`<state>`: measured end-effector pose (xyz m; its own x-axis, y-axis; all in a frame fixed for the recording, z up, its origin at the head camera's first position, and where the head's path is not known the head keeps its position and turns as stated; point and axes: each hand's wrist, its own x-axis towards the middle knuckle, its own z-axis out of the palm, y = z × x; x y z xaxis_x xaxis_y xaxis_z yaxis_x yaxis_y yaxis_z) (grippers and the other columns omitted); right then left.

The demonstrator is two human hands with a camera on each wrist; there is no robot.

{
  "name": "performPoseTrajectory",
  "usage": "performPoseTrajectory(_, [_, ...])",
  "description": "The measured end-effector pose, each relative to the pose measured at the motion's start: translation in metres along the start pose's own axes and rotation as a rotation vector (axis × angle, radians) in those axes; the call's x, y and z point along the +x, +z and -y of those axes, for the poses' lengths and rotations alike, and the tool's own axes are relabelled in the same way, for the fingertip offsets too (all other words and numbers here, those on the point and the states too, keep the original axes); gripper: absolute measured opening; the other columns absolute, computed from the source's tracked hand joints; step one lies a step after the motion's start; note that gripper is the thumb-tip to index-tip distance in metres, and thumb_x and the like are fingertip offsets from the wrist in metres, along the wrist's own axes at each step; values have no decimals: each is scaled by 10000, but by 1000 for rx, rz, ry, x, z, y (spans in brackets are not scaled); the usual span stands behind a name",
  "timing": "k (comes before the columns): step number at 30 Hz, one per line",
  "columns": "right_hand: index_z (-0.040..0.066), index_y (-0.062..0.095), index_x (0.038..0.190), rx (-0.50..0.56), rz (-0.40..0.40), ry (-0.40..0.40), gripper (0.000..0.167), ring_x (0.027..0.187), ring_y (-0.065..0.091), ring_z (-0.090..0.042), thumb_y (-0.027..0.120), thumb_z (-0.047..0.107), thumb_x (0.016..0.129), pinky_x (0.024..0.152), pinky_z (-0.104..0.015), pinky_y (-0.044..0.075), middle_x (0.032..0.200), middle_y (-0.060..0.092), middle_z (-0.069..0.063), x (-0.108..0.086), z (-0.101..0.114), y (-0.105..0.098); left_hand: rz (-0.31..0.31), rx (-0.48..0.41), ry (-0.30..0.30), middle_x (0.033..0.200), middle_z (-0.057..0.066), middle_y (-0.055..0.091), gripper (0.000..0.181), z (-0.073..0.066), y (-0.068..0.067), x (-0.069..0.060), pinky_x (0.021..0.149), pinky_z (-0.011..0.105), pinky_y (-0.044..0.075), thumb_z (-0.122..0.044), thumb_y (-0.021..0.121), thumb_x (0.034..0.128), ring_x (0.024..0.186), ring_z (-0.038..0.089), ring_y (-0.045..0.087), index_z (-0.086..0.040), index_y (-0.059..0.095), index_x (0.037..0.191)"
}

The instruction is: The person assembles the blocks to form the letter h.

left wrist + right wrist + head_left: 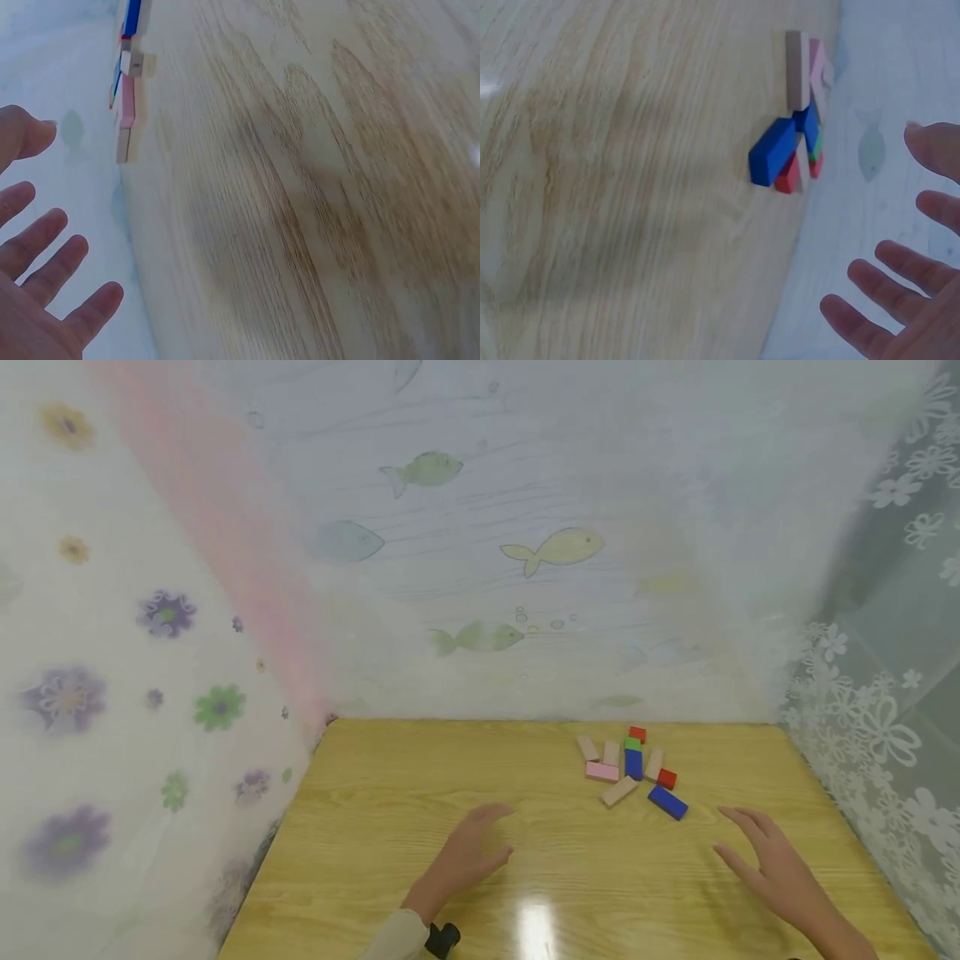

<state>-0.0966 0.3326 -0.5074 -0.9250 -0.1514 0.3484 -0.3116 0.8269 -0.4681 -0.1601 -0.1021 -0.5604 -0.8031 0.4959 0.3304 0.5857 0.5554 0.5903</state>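
Hands (467, 856) (780, 867) hover over a glossy, wood-grained tabletop (600, 877) near oblong blocks (667, 802).

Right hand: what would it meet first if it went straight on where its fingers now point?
Probably the nearest blue block, or the red block just behind it; the right hand seems raised, and depth is unclear, so it might pass above both.

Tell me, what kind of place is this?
Maybe a small play corner, though I can't be sure: there are little blocks on a wood-grained table, fish pictures behind it and flower patterns at both sides.
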Motion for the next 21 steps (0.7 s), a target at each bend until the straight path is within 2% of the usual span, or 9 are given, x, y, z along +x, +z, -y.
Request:
performPoseTrajectory(5, [-19, 496, 1287, 4, 12, -12, 488, 1068, 473, -439, 689, 149, 873, 715, -629, 447, 1229, 467, -228, 6, 0, 1, 43, -17, 10, 1347, 37, 498, 476, -4, 10, 13, 984, 408, 462, -219, 657, 901, 1251, 207, 458, -100, 503, 1335])
performPoseTrajectory(11, [-23, 490, 1290, 4, 22, -46, 489, 1079, 470, -440, 682, 161, 881, 727, -636, 454, 1243, 458, -225, 18, -3, 7, 63, -54, 26, 1327, 36, 514, 443, -6, 25, 30, 987, 390, 461, -195, 652, 905, 1239, 209, 466, -84, 522, 1314])
performPoseTrajectory(17, [-26, 498, 1285, 6, 17, -73, 487, 1053, 497, -439, 693, 126, 866, 725, -631, 468, 1218, 478, -229, 28, -8, 10, 118, -166, -29, 1329, -18, 508, 424, -10, 43, 50, 1008, 386, 436, -168, 630, 916, 1252, 176, 446, -92, 525, 1320])
performPoseTrajectory(21, [-14, 497, 1292, 10, 33, -62, 475, 1061, 497, -437, 678, 141, 882, 742, -627, 467, 1225, 474, -230, 36, -10, 12, 125, -157, -17, 1314, -35, 520, 417, -11, 56, 66, 1000, 337, 444, -167, 626, 917, 1237, 138, 460, -99, 527, 1317])
